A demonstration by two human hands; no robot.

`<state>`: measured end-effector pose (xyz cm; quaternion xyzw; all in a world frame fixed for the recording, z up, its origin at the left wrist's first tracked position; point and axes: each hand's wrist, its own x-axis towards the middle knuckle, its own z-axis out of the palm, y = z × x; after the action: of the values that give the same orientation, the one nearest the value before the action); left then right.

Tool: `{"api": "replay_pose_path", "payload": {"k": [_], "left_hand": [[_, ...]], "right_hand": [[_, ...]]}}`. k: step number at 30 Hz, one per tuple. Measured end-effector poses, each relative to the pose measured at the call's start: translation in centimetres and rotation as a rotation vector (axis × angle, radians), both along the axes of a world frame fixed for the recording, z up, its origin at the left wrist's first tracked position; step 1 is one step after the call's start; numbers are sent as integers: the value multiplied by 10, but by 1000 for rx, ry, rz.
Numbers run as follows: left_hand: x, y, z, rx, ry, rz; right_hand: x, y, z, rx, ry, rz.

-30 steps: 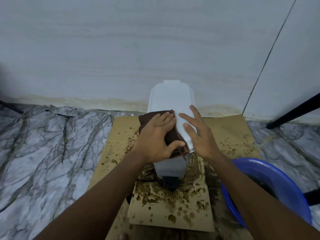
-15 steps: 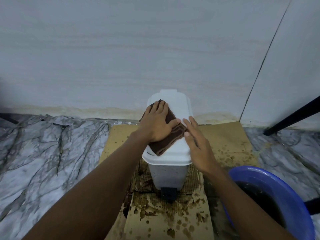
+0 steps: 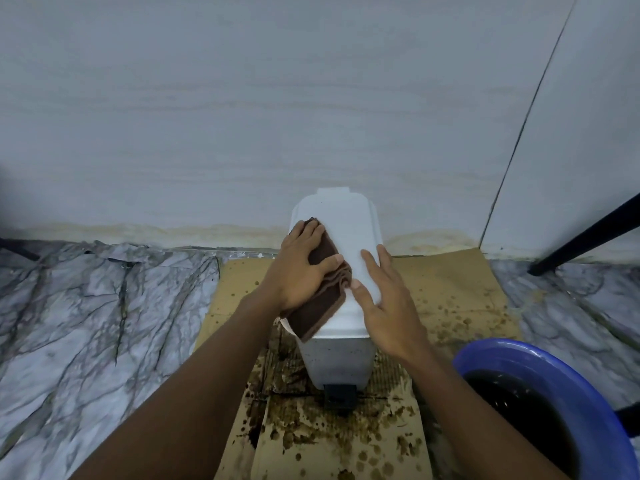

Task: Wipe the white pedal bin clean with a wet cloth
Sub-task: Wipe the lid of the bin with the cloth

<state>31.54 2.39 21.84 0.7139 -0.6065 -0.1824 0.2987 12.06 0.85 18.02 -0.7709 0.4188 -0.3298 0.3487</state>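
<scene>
Left hand [image 3: 298, 268] flat, fingers straight, pressing brown cloth [image 3: 320, 308] on lid [image 3: 346, 226] | right hand [image 3: 386, 308] spread flat on lid's right side | white pedal bin [image 3: 337, 362] upright on stained cardboard [image 3: 450, 289], seemingly against wall [image 3: 311, 98]

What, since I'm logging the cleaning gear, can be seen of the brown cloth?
The brown cloth is dark, thick-looking fabric, folded in layers and rumpled at its right edge. It lies on the left side of the white pedal bin's lid, its near corner overhanging the lid's front-left edge. The left hand presses on it with straight fingers.
</scene>
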Motion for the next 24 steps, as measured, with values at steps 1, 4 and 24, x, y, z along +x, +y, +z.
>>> {"api": "replay_pose_path", "payload": {"k": [1,4,24], "left_hand": [[1,-5,1,2,16,20],[7,-14,-1,8,52,52],[2,-118,19,184,-472,-59]], "right_hand": [[0,1,0,-7,-2,1],[0,2,-2,-41,1,-1],[1,-1,-16,-85,-103,-42]]}}
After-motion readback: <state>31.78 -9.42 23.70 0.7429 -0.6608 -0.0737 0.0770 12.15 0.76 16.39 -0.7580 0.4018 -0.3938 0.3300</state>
